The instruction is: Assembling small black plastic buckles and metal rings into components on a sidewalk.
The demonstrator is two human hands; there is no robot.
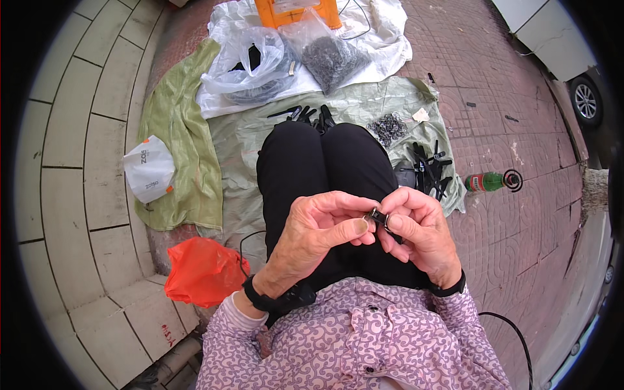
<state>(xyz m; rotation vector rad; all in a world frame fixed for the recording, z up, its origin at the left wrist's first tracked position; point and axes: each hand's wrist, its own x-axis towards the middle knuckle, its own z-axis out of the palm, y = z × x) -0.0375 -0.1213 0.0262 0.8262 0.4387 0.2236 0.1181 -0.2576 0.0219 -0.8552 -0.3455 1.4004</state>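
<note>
Above my lap, my left hand (315, 224) and my right hand (422, 227) meet, both with fingers closed in a pinch. Between their fingertips is a small black clip (377, 216) with a shiny metal bit at its left end. The thumb and fingers of each hand press on it from opposite sides; part of it is hidden. Beyond my right knee lies a heap of small metal pieces (389, 129). Closer by, a pile of long black clips (431, 168) rests beside my right thigh. More black clips (311, 115) lie past my knees.
A green woven sheet (240, 140) lies under my legs. Past it sit a clear bag of small dark pieces (331, 62), a white plastic bag (260, 81) and an orange frame (266, 14). A green bottle (484, 182) lies right; a red bag (207, 273) and tiled wall (71, 149) are left.
</note>
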